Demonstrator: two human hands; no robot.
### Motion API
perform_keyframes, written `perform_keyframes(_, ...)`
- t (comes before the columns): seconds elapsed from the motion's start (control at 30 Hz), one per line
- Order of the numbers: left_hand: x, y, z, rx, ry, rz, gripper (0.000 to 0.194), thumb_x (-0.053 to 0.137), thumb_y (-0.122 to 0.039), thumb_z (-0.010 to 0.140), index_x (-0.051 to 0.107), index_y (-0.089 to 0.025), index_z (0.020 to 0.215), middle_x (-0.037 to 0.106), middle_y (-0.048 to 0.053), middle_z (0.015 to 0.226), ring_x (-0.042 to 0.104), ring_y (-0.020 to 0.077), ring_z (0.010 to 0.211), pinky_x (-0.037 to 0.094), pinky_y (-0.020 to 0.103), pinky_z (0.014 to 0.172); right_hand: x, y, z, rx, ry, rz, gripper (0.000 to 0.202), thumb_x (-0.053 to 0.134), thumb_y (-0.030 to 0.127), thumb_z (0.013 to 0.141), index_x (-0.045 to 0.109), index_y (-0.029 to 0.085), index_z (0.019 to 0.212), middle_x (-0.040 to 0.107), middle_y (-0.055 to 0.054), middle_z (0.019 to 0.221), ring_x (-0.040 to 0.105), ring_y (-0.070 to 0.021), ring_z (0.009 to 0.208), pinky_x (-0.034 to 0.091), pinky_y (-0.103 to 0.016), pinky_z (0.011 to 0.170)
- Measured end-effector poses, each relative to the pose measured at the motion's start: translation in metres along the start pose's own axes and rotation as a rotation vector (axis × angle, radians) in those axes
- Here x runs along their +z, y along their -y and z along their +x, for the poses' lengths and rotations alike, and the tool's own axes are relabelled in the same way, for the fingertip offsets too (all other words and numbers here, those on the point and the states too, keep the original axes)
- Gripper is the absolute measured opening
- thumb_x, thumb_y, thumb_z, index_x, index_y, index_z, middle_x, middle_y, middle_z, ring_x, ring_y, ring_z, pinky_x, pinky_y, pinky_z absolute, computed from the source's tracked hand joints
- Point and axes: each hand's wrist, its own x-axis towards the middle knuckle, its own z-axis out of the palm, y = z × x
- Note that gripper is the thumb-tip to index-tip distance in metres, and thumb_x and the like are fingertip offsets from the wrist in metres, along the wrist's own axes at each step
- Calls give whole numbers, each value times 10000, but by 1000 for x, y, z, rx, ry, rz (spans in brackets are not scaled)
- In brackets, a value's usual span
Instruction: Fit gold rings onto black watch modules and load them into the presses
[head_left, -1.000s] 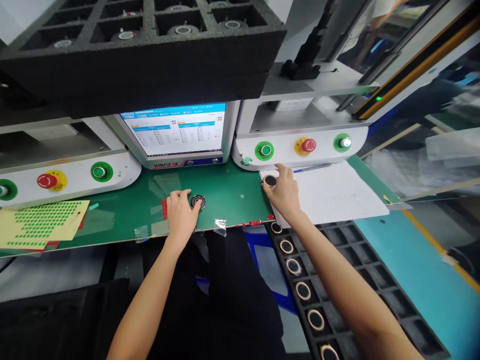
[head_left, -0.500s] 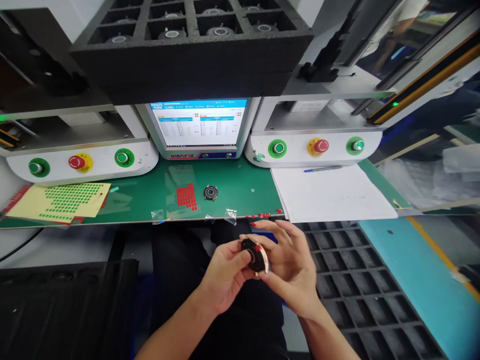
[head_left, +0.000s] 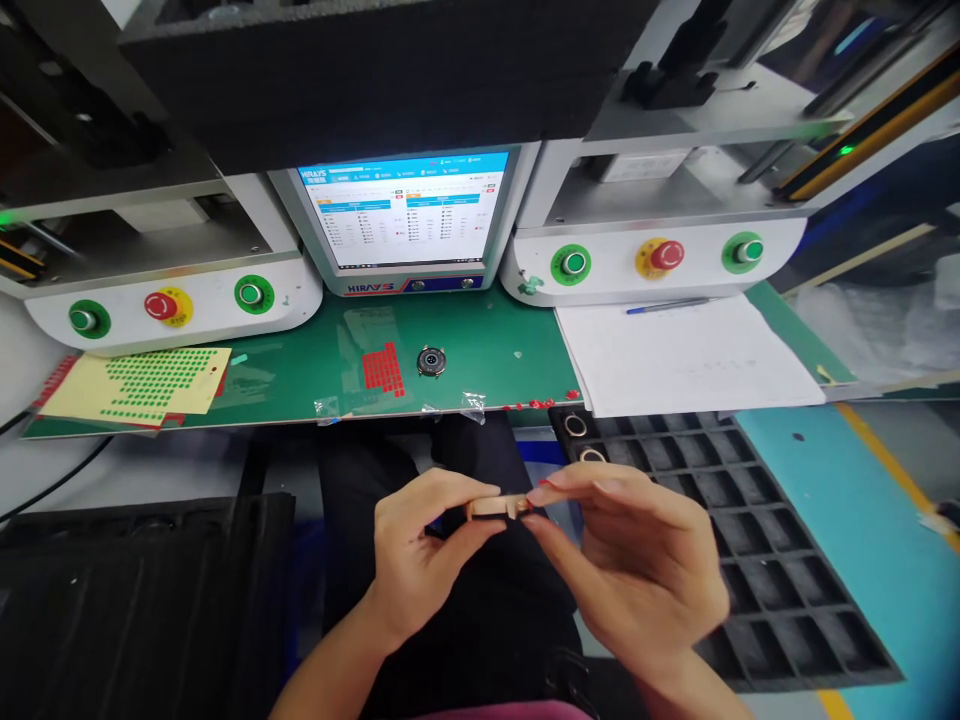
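Observation:
Over my lap, my left hand (head_left: 416,555) and my right hand (head_left: 630,560) pinch a small round gold-rimmed part (head_left: 495,508) between their fingertips, seen edge-on. A second round dark part (head_left: 431,361) lies alone on the green mat (head_left: 487,350), next to a sheet of red stickers (head_left: 382,368). Two gold-rimmed parts (head_left: 576,425) sit in the top cells of the black foam tray (head_left: 750,560) at my right.
A monitor (head_left: 409,215) stands between two white machines with green and red buttons (head_left: 169,305) (head_left: 660,257). White paper (head_left: 690,355) with a blue pen (head_left: 667,304) lies right. A yellow sheet of green stickers (head_left: 139,385) lies left. A black foam tray (head_left: 375,60) overhangs.
My hands left the mat, one part staying on it, and came together over my lap with the other part. It has since turned from face-on to edge-on. The view tilted down.

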Motion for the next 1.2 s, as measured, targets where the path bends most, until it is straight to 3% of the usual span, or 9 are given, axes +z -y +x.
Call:
perform_keyframes(0.13, -7, -1, 3, 123, 1, 47, 133, 758, -176, 824, 744, -184, 956, 765, 40, 804, 721, 148, 719, 580, 211, 661, -1, 2, -1, -6, 25, -54, 657, 636, -188, 708, 590, 194, 1241, 680, -23, 1011, 689, -123, 911, 614, -229, 825)
perform_keyframes(0.23, -12, -4, 1, 65, 55, 50, 177, 753, -147, 820, 760, -217, 982, 776, 44, 842, 731, 172, 746, 595, 249, 683, -5, 5, 1, 26, 78, -94, 611, 662, -141, 734, 605, 229, 1217, 684, -17, 966, 680, -134, 872, 615, -246, 775)
perform_keyframes(0.37, -17, -5, -3, 10, 147, 32, 237, 749, -118, 814, 771, -235, 1019, 781, 53, 878, 736, 186, 778, 597, 267, 703, -16, 7, 7, 94, 254, -105, 517, 666, -69, 792, 605, 267, 1180, 664, -30, 970, 662, -160, 853, 609, -297, 723)
perform_keyframes(0.5, -20, -3, -7, 8, 196, 6, 270, 755, -104, 805, 764, -229, 1044, 779, 55, 880, 737, 182, 795, 598, 259, 717, -24, 6, 10, 191, 379, -28, 395, 658, -32, 824, 608, 254, 1093, 637, -46, 1024, 646, -139, 794, 594, -256, 628)
perform_keyframes(0.63, -20, -2, -9, -22, 194, 8, 251, 752, -106, 809, 764, -225, 1029, 778, 57, 888, 734, 180, 794, 594, 260, 718, -23, 3, 6, 172, 336, -25, 423, 654, -38, 821, 604, 254, 1122, 649, -48, 1050, 658, -139, 795, 599, -264, 653)
perform_keyframes(0.8, -20, -2, -8, -35, 153, 3, 230, 749, -107, 810, 766, -226, 1007, 775, 49, 865, 730, 177, 768, 586, 262, 709, -15, 2, -4, 73, 221, -126, 551, 699, -63, 782, 592, 253, 1220, 707, -27, 992, 697, -181, 972, 598, -333, 888)
perform_keyframes(0.97, -21, -1, -8, -46, 127, 15, 189, 752, -123, 811, 771, -230, 966, 775, 45, 851, 725, 179, 754, 578, 265, 698, -12, 1, -5, 66, 147, -145, 533, 711, -77, 762, 625, 259, 1167, 714, 0, 910, 701, -164, 883, 626, -303, 769)
perform_keyframes(1.2, -14, -5, -9, -108, 65, 67, 137, 759, -147, 808, 771, -228, 918, 770, 21, 772, 695, 149, 659, 540, 230, 619, -14, 10, 0, 101, 240, -110, 459, 644, -85, 788, 587, 246, 1102, 673, -37, 992, 693, -156, 859, 621, -272, 699)
